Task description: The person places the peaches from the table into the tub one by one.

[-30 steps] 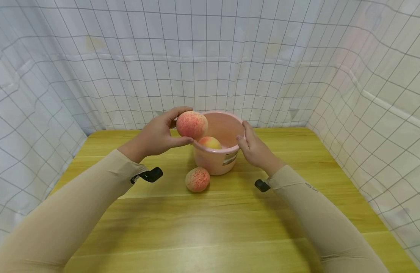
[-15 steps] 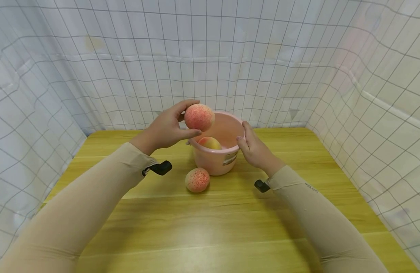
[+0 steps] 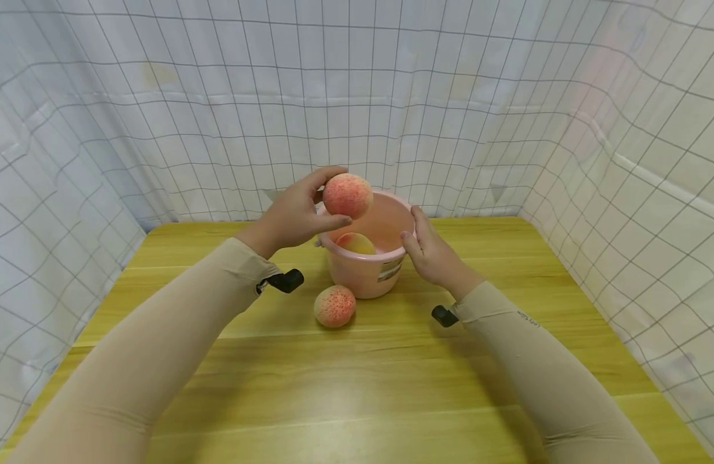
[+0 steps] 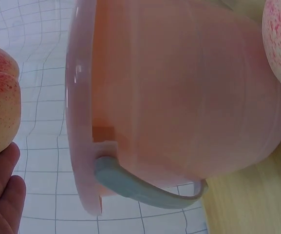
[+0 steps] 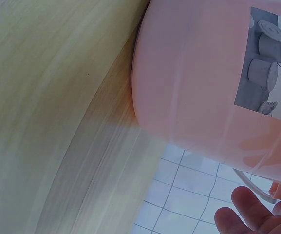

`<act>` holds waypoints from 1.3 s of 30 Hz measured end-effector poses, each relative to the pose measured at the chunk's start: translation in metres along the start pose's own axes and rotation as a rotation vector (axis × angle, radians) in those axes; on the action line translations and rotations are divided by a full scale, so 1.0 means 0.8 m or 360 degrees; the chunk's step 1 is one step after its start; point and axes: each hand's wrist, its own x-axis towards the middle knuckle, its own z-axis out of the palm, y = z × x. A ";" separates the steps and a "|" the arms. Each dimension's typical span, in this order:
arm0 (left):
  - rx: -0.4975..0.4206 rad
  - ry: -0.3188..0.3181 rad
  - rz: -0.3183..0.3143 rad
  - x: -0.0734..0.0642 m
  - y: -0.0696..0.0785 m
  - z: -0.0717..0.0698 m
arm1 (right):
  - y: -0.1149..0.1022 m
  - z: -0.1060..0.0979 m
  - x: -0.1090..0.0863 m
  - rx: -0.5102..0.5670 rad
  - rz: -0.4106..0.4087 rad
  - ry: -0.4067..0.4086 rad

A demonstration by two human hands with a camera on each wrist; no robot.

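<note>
In the head view my left hand grips a red and yellow peach between thumb and fingers, above the left side of the pink bucket's rim. My right hand holds the right rim of that upright bucket, thumb on the near side. Inside the bucket lies a yellow-red peach, partly hidden by the rim. A speckled peach rests on the table just in front of the bucket. The left wrist view catches the bucket's grey handle hanging down its side.
The wooden table ends at a white curtain with a dark grid, which also hangs along both sides. On the bucket's outer wall a printed label shows in the right wrist view.
My left hand has carried its peach rightward and a little up, from the bucket's left edge to over its opening. The right hand and the bucket have stayed almost still.
</note>
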 end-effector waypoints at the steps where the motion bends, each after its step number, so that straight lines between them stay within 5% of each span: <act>1: -0.0008 -0.0003 -0.0002 0.001 0.000 0.001 | 0.000 0.000 0.000 0.0002 0.0001 -0.0003; 29: -0.0177 -0.0108 -0.0128 0.013 0.001 0.018 | -0.002 -0.002 -0.001 0.0021 -0.0003 0.0002; 39: -0.0171 -0.0089 -0.0084 0.014 0.001 0.022 | 0.002 0.000 0.001 0.0052 -0.0012 0.0014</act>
